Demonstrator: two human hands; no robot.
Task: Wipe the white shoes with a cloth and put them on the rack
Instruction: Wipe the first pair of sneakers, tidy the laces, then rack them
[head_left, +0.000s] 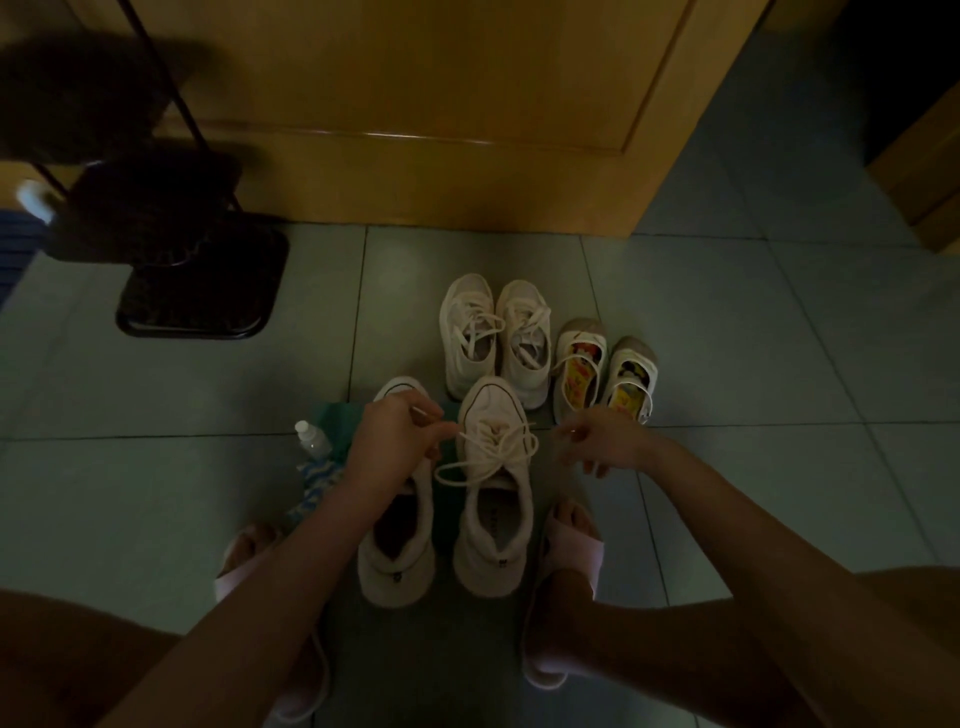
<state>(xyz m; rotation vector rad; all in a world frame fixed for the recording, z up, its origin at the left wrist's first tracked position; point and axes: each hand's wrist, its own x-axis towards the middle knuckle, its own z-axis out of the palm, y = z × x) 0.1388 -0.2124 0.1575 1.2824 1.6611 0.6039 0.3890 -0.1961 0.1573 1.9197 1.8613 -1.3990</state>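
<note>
While the pale tiled floor (727, 364) and the tall yellow-brown wooden door (415, 104) are filling most of the frame, the dark metal shoe rack (202, 280) is standing at the upper left, well apart from the work. Two bare forearms are reaching up from the bottom edge toward the centre. Between them, a pair of white lace-up sneakers (493, 493) is lying on the floor, long axes running from bottom to top of the frame, toes pointing up toward the door. A second white laced pair (493, 338) is sitting just above them, and a small pair of pale strap shoes with bright printed insoles (605, 371) is resting to the right.

The left hand (395, 436) is pinching one white lace end (423, 415) in a closed grip over the left sneaker of the near pair. The right hand (602, 441) is hovering just right of the right sneaker; its fingers are curled, but whether they are gripping the other lace end I cannot tell. The laced tongue lies between the two hands, about equally near to each.

A green cloth (337, 421) and a small clear bottle with a white cap (311, 441) are lying just left of the left hand, so that hand looks nearer for taking up the cloth.
</note>
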